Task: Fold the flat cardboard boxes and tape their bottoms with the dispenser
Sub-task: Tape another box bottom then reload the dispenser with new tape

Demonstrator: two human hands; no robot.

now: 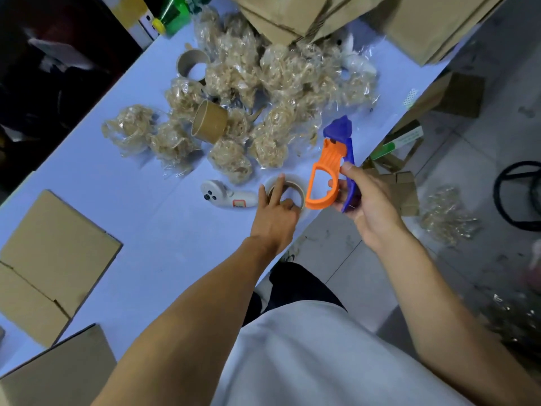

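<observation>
R hand (369, 200) fingers grip orange-blue tape dispenser (333, 171), held above surface (146, 183) edge. L hand (275, 212) fingers grasp tape roll (297, 189) lying near, w/ white controller (222, 196) just left.

We are looking down on a pale blue table (140, 200) | lying on it: crumpled tape wads (234, 92), two bare cardboard cores (209, 121), a tape roll (292, 186), a white controller (222, 197) | folded cardboard boxes (49, 253) sitting at its left edge
</observation>
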